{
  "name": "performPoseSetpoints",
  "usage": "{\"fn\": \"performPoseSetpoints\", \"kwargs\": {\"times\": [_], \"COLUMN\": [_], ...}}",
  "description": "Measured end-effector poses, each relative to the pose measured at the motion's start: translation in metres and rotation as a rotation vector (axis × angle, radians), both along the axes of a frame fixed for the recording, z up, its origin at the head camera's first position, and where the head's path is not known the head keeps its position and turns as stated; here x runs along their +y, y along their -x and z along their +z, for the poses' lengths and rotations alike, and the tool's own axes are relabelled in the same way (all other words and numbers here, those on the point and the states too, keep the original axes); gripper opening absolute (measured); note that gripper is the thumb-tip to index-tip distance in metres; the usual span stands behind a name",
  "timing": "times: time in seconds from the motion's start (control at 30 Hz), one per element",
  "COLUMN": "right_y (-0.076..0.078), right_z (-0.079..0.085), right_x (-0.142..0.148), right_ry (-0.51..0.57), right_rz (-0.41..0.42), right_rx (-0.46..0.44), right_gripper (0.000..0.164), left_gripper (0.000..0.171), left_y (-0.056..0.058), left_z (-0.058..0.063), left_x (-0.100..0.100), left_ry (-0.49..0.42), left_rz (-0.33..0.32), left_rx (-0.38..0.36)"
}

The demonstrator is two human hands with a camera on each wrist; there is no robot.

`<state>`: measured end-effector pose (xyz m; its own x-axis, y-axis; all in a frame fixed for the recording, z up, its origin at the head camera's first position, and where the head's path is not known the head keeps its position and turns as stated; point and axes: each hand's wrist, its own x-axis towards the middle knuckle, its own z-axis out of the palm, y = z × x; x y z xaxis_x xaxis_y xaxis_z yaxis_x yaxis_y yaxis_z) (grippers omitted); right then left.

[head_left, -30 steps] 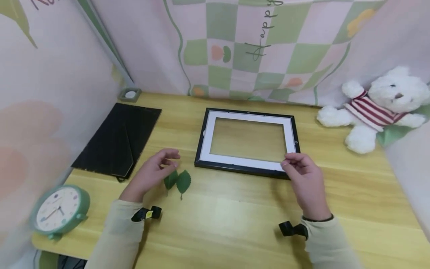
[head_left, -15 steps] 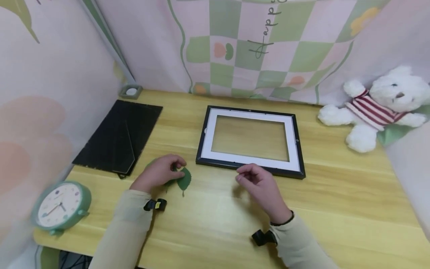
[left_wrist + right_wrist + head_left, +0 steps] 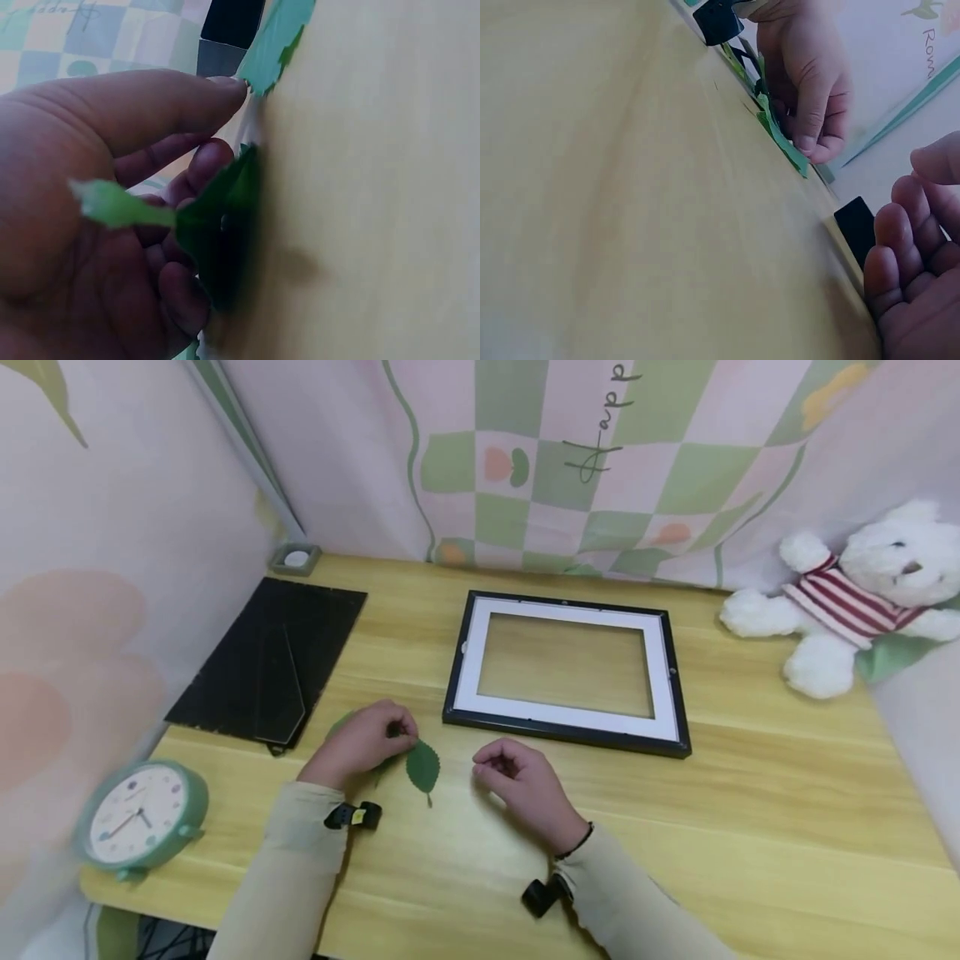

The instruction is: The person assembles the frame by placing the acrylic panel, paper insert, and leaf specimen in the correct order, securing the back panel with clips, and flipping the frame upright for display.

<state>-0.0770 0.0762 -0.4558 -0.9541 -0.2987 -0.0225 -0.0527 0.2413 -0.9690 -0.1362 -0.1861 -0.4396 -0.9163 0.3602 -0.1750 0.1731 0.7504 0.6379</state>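
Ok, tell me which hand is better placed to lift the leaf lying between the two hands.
Left, I'd judge. The left hand has its grip at the upper end of the green leaf; the right hand holds nothing and is apart from it.

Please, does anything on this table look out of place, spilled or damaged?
Nothing looks spilled. Only the flat black board, left of the black rectangular frame with a white border, seems slightly odd: small pale specks show along its near edge, possibly wear.
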Motion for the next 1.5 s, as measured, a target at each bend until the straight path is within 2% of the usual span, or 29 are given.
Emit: {"fn": "performPoseSetpoints", "kwargs": {"times": [0.23,0.5,1.03,1.27,1.5], "right_y": [0.002,0.001,0.001,0.000,0.001], "right_z": [0.000,-0.003,-0.007,-0.007,-0.006], "right_x": [-0.005,-0.002,-0.001,0.000,0.000], "right_ry": [-0.028,-0.057,-0.050,-0.054,-0.046], "right_rz": [-0.008,0.004,0.034,0.034,0.042], "right_rx": [0.005,0.022,0.054,0.051,0.052], "right_gripper": [0.007,0.007,0.008,0.008,0.009], "left_gripper": [0.013,0.012,0.005,0.023,0.021], "left_y": [-0.001,-0.002,-0.004,-0.006,-0.007], "left_z": [0.004,0.005,-0.001,0.002,0.004], "left_x": [0.007,0.012,0.010,0.011,0.012], "left_ry": [0.034,0.070,0.065,0.071,0.076], "left_rz": [0.027,0.050,0.054,0.049,0.033], "left_rx": [-0.021,-0.036,-0.020,-0.036,-0.018]}}
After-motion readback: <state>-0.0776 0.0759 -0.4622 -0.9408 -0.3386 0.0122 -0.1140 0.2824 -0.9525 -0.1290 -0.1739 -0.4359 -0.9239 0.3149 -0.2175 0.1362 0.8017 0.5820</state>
